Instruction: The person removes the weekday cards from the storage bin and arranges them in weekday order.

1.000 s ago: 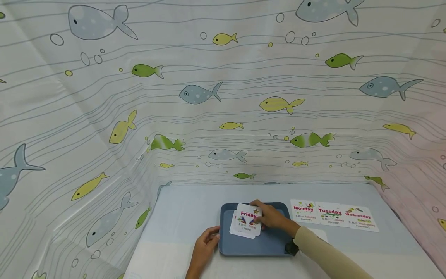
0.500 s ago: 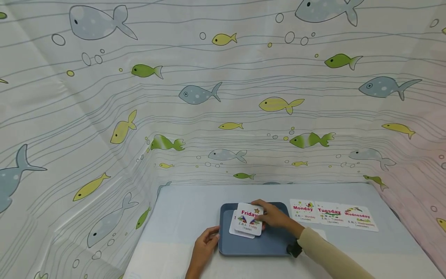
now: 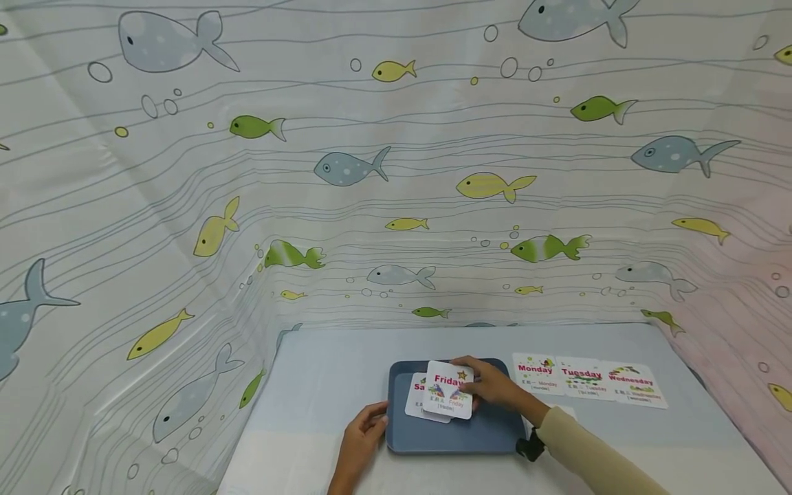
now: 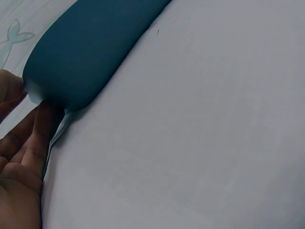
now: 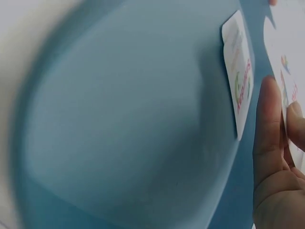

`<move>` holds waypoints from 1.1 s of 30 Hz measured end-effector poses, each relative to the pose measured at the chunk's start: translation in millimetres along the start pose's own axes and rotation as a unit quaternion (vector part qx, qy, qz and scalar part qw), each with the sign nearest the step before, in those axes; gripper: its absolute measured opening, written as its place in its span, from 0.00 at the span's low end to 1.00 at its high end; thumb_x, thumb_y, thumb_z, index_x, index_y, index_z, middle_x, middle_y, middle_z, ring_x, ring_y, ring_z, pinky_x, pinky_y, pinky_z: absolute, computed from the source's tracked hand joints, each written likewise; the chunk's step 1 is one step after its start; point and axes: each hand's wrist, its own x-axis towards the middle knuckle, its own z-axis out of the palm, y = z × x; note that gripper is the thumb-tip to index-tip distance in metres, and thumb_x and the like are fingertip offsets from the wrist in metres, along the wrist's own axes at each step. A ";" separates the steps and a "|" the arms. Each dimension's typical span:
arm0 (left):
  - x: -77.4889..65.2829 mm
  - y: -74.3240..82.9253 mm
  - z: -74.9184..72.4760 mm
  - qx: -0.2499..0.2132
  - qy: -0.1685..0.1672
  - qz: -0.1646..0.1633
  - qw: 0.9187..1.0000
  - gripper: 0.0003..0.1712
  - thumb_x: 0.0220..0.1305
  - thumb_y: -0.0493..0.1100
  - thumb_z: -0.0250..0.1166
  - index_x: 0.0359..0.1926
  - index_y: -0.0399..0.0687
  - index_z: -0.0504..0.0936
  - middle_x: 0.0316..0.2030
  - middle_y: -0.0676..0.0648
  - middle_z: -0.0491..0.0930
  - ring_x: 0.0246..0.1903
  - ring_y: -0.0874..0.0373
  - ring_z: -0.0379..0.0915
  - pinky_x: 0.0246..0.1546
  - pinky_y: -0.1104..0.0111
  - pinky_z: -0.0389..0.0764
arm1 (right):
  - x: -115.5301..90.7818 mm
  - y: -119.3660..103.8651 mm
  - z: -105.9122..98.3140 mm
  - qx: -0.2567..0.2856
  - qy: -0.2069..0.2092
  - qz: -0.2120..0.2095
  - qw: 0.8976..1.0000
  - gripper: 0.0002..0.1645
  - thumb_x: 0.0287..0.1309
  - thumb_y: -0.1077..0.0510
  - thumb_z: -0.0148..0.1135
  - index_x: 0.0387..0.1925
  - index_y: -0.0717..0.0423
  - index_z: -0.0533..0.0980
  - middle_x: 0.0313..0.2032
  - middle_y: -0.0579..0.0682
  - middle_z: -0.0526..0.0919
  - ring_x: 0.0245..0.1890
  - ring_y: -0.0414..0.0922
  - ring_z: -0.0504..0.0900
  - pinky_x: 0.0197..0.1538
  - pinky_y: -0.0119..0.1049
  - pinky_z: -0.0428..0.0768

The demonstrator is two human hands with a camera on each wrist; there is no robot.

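Note:
Between thumb and fingers my right hand (image 3: 489, 385) pinches a white card printed "Friday" (image 3: 447, 392), raised over the tray. The right wrist view shows the thumb on the printed face of this Friday card (image 5: 286, 76) and a finger behind it. Beneath lies a card starting "Sa" (image 3: 416, 397), partly covered; whether more cards lie under it cannot be told. They sit in a blue rectangular tray (image 3: 458, 440). At the tray's left edge, my left hand (image 3: 361, 436) holds the rim with bent fingers; the left wrist view shows fingertips against the tray's corner (image 4: 71, 90).
Right of the tray, cards reading Monday (image 3: 535, 375), Tuesday (image 3: 580, 378) and Wednesday (image 3: 634, 385) lie in a row. Another white card (image 3: 566, 411) is mostly hidden by the right sleeve (image 3: 588, 447). A fish-patterned curtain (image 3: 396, 206) stands behind the table.
The Friday card has shifted a little to the right in my right hand, uncovering more of the card below. My left hand stays at the tray's edge.

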 end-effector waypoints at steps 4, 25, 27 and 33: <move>-0.1 0.8 -0.8 -0.002 -0.002 -0.006 1.000 0.17 0.67 0.46 0.66 0.56 0.51 0.82 0.55 0.43 0.83 0.41 0.64 0.83 0.43 0.76 0.81 | -3.3 1.4 -2.9 0.025 -0.010 0.004 1.000 0.32 0.66 0.54 0.64 0.70 0.46 0.67 0.45 0.55 0.80 0.29 0.42 0.82 0.27 0.37 0.81; -0.3 0.3 -0.7 -0.009 -0.002 -0.021 1.000 0.17 0.67 0.47 0.66 0.56 0.52 0.82 0.55 0.44 0.83 0.42 0.61 0.82 0.42 0.76 0.80 | -42.9 6.8 -41.9 0.088 -0.007 0.036 0.995 0.35 0.66 0.53 0.64 0.72 0.47 0.65 0.48 0.59 0.79 0.28 0.47 0.83 0.30 0.45 0.84; 0.2 -0.5 -0.6 -0.012 -0.001 -0.018 1.000 0.18 0.67 0.47 0.66 0.56 0.51 0.82 0.56 0.44 0.82 0.43 0.60 0.83 0.43 0.76 0.81 | -48.3 8.7 -48.6 0.091 -0.008 0.034 0.995 0.35 0.67 0.54 0.63 0.73 0.48 0.64 0.50 0.60 0.79 0.30 0.48 0.84 0.31 0.45 0.85; 0.4 -0.9 -0.9 -0.011 -0.004 -0.017 1.000 0.18 0.67 0.47 0.66 0.57 0.51 0.82 0.56 0.44 0.82 0.43 0.61 0.83 0.44 0.77 0.81 | -63.0 15.5 -66.3 0.094 -0.007 0.038 0.995 0.36 0.67 0.53 0.62 0.73 0.49 0.63 0.50 0.60 0.80 0.35 0.50 0.86 0.34 0.50 0.86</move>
